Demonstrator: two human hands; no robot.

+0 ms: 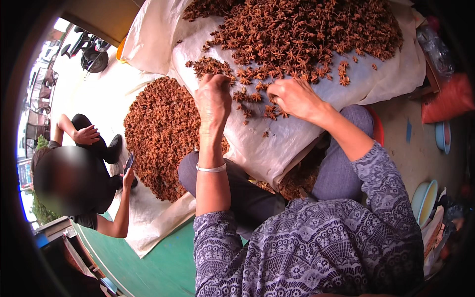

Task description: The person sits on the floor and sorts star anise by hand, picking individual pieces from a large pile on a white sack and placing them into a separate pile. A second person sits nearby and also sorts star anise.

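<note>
A large heap of dried star anise [282,33] lies on a white plastic sheet [297,137] in front of me. My left hand [214,92], its fingers curled down, is at the near edge of a small cluster of star anise [209,67]; its fingertips are hidden, so I cannot tell whether it holds a piece. My right hand [293,96] is bent over loose pieces at the heap's near edge, with its fingertips partly hidden and touching or close to the star anise. Several loose pieces [270,111] are scattered on the sheet between and below my hands.
A second broad pile of star anise [163,137] lies on sheeting at the left. Beside it a person [92,148] sits with a phone [129,162]. Basins [425,202] and a red bag [447,99] stand at the right. A motorbike [92,55] is parked at the upper left.
</note>
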